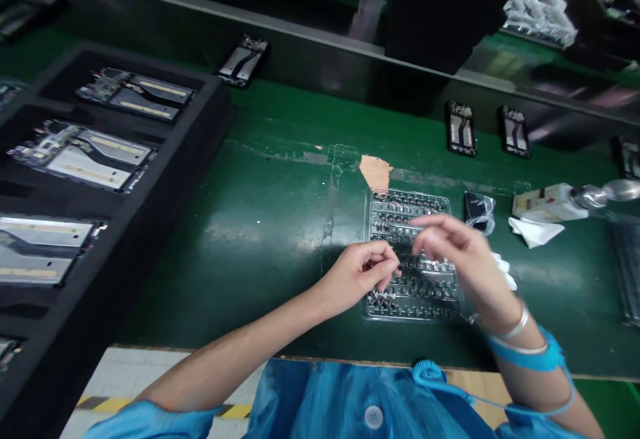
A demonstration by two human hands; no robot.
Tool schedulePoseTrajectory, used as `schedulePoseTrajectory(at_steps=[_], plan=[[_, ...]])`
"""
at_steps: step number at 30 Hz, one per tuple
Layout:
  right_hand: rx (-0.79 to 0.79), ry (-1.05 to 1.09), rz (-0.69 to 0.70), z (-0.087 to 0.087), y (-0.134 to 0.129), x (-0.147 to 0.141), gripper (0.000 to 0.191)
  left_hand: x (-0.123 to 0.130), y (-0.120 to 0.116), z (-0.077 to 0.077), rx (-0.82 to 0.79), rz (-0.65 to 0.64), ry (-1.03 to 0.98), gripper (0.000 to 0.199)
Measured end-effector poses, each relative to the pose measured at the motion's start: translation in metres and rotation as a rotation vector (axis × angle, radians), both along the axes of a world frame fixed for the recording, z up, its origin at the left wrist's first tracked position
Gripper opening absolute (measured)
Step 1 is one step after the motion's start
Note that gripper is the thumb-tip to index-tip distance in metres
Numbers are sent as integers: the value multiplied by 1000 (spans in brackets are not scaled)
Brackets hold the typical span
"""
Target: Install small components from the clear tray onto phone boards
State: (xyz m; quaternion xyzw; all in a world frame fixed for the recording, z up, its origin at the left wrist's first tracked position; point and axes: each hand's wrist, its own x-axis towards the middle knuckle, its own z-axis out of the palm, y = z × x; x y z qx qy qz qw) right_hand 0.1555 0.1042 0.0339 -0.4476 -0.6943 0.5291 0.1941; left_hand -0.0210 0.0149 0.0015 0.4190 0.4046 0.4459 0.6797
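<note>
Two hands hang over a clear plastic tray (pixel 369 209) lying on the green bench mat (pixel 240 239), a little right of centre and near the bench's front edge. The left hand (pixel 357 272) sits above the tray's near left corner, its fingers curled and the fingertips (pixel 385 267) drawn together in a pinch; whether anything tiny lies between them is hidden. The right hand (pixel 450 245) is higher, over the tray's middle, its fingers loosely extended and apart from the thumb, with nothing showing in its grasp.

The tray has moulded rows, nearly all filled with small dark parts (pixel 410 287) with metal glints (too small to identify from here). They probably weigh almost nothing and seem fragile, so one is best taken by its edges between the fingertips. The thin tray looks light and slightly flexible, and is better lifted by its rim than pressed in the middle.

A scrap of tan tape (pixel 375 171) lies just past the tray, beside a black pouch (pixel 479 212), with a white wipe (pixel 535 231) and a bottle (pixel 550 202) farther right. To the left, a black foam tray (pixel 165 225) holds phone frames (pixel 83 155). A blue strap (pixel 530 355) circles the right wrist.
</note>
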Motion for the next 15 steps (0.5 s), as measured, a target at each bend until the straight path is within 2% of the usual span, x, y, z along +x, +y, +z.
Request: schedulePoseTrajectory(at_steps=[2,4,7,9,11,15], plan=[[323,-209,-177,6,45,4,31,-1,0,0,-9,1,-58,17],[592,-529,-364,5,97,7,37,-1,0,0,-4,5,-84,17],[610,-678,-524,-6,170,11,55,-2,0,0,8,23,-87,17],[578,-717,-573,-19,205,12,47,-3,0,0,13,34,-83,17],[560,-724,-591,-33,227,13,40,-4,0,1,19,45,-81,18],[623,-648,-554,-57,247,21,51,-6,2,1,23,64,-67,17]])
